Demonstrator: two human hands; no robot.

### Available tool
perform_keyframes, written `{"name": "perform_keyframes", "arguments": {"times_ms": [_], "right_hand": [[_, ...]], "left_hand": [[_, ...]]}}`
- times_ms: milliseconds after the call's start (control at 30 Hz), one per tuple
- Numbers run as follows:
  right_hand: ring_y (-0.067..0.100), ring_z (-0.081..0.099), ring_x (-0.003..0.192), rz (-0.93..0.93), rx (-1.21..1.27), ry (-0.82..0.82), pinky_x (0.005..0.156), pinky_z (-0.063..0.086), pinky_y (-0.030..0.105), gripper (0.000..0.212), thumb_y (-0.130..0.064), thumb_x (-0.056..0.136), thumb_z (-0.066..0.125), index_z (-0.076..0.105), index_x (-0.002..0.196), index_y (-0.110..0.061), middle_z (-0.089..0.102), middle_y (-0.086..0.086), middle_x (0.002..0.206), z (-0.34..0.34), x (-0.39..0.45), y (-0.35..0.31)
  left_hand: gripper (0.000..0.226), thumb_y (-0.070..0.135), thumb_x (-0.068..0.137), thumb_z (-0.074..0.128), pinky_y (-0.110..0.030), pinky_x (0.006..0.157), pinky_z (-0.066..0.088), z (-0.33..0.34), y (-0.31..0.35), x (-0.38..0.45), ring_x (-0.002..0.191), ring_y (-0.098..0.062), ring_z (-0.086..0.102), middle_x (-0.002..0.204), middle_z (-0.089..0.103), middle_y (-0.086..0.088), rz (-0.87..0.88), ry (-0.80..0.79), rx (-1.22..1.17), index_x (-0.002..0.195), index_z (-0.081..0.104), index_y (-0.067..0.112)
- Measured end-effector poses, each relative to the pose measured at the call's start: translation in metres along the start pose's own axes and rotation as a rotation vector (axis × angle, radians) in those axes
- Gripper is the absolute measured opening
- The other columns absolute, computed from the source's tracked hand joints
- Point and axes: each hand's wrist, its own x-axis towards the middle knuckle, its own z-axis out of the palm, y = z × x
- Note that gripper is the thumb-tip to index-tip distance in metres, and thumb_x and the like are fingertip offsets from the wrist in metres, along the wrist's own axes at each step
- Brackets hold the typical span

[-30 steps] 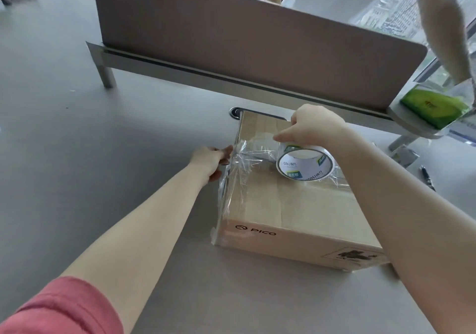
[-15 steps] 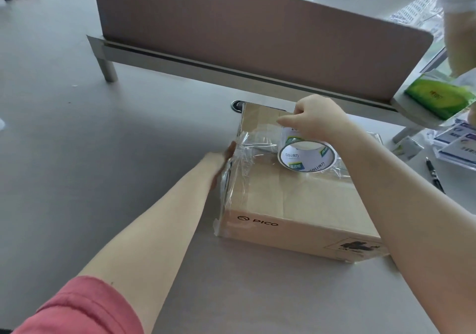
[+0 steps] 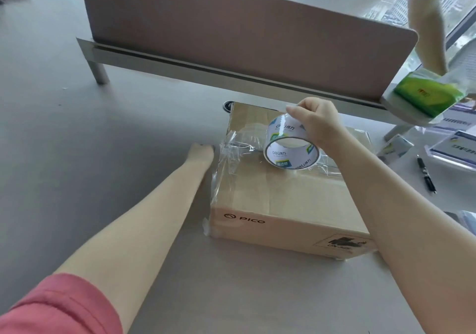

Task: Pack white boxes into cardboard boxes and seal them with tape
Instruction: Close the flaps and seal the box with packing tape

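A closed cardboard box [image 3: 283,205] marked PICO lies on the grey table. My right hand [image 3: 314,124] grips a roll of clear tape [image 3: 291,145] standing on the box's top. A crinkled strip of clear tape [image 3: 231,153] runs from the roll over the box's left edge and down its left side. My left hand [image 3: 202,152] presses against that left side, over the tape, with the fingers together. No white boxes are in view.
A brown desk divider [image 3: 231,32] on metal feet crosses the table behind the box. A person in white stands beyond it. At right are a green packet [image 3: 427,94] on a tray, a black pen [image 3: 426,174] and printed cards [image 3: 453,145].
My right hand has tipped the tape roll up onto its edge and drawn it slightly right. My left hand slid lower along the box's left side, pressing the tape.
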Motion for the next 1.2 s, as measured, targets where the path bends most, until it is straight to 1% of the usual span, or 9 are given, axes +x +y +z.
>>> {"name": "perform_keyframes", "arguments": {"times_ms": [133, 300, 367, 467, 567, 800, 900, 1100, 1200], "right_hand": [[0.005, 0.033, 0.04, 0.043, 0.147, -0.053, 0.044, 0.026, 0.018, 0.043, -0.027, 0.09, 0.055, 0.035, 0.053, -0.017, 0.038, -0.013, 0.039, -0.007, -0.002, 0.015], [0.009, 0.056, 0.054, 0.075, 0.294, -0.204, 0.058, 0.044, 0.019, 0.032, -0.033, 0.091, 0.052, 0.062, 0.065, -0.018, 0.062, -0.008, 0.052, -0.014, -0.005, 0.035], [0.003, 0.054, 0.045, 0.072, 0.351, -0.187, 0.052, 0.044, 0.016, 0.035, -0.033, 0.091, 0.053, 0.062, 0.061, -0.016, 0.06, -0.009, 0.045, -0.011, -0.005, 0.038], [0.004, 0.04, 0.037, 0.062, 0.307, -0.101, 0.046, 0.035, 0.017, 0.044, -0.032, 0.088, 0.06, 0.05, 0.05, -0.012, 0.046, -0.006, 0.041, -0.009, -0.002, 0.036], [0.015, 0.036, 0.052, 0.0, 0.159, -0.12, 0.052, 0.03, 0.024, 0.043, -0.035, 0.085, 0.062, 0.048, 0.055, -0.008, 0.039, 0.006, 0.056, -0.012, 0.004, 0.029], [0.02, 0.026, 0.055, 0.002, -0.355, -0.124, 0.052, 0.024, 0.029, 0.052, -0.04, 0.078, 0.065, 0.033, 0.049, -0.012, 0.027, 0.001, 0.047, -0.046, 0.013, 0.03], [0.018, 0.03, 0.052, -0.011, -0.449, -0.171, 0.05, 0.025, 0.028, 0.051, -0.041, 0.08, 0.063, 0.036, 0.05, -0.011, 0.032, 0.003, 0.053, -0.053, 0.01, 0.029], [0.008, 0.035, 0.04, 0.042, 0.12, -0.179, 0.047, 0.028, 0.02, 0.035, -0.03, 0.088, 0.058, 0.048, 0.062, -0.009, 0.036, -0.004, 0.045, -0.064, -0.004, 0.058], [0.009, 0.052, 0.046, 0.131, 0.422, -0.176, 0.056, 0.041, 0.021, 0.031, -0.034, 0.084, 0.061, 0.067, 0.078, -0.005, 0.054, -0.005, 0.044, -0.06, -0.011, 0.074]], "left_hand": [[0.05, 0.04, 0.099, 0.03, -0.034, 0.082, 0.046, 0.011, 0.023, -0.018, 0.088, -0.025, 0.053, 0.094, 0.056, -0.01, 0.048, -0.107, -0.123, 0.117, 0.058, 0.001], [0.059, 0.042, 0.101, 0.019, -0.034, 0.078, 0.048, 0.024, 0.028, -0.027, 0.091, -0.029, 0.061, 0.103, 0.062, -0.017, 0.071, -0.091, 0.051, 0.131, 0.047, 0.0], [0.058, 0.039, 0.101, 0.018, -0.032, 0.073, 0.046, 0.027, 0.024, -0.027, 0.086, -0.029, 0.06, 0.098, 0.062, -0.015, 0.122, -0.013, 0.096, 0.129, 0.048, -0.001], [0.058, 0.037, 0.102, 0.016, -0.032, 0.095, 0.04, 0.029, 0.018, -0.022, 0.117, -0.033, 0.052, 0.127, 0.055, -0.019, 0.188, 0.057, 0.188, 0.127, 0.049, -0.003], [0.057, 0.036, 0.102, 0.016, -0.031, 0.098, 0.036, 0.029, 0.016, -0.022, 0.122, -0.031, 0.048, 0.131, 0.052, -0.018, 0.2, 0.078, 0.242, 0.128, 0.048, -0.002], [0.047, 0.038, 0.101, 0.02, -0.027, 0.077, 0.033, 0.029, 0.013, -0.018, 0.089, -0.024, 0.046, 0.081, 0.049, -0.007, 0.228, 0.086, 0.315, 0.102, 0.052, 0.004], [0.041, 0.04, 0.101, 0.021, -0.028, 0.077, 0.033, 0.03, 0.012, -0.019, 0.09, -0.026, 0.047, 0.082, 0.049, -0.007, 0.238, 0.105, 0.377, 0.096, 0.047, 0.009], [0.04, 0.023, 0.096, 0.044, -0.035, 0.106, 0.028, 0.033, 0.01, -0.03, 0.13, -0.031, 0.039, 0.136, 0.047, -0.022, 0.677, 0.333, 0.702, 0.125, 0.05, -0.004], [0.053, 0.032, 0.095, 0.032, -0.03, 0.117, 0.013, 0.037, 0.008, -0.042, 0.142, -0.023, 0.029, 0.149, 0.037, -0.014, 0.864, 0.205, 0.82, 0.138, 0.041, 0.002]]}}
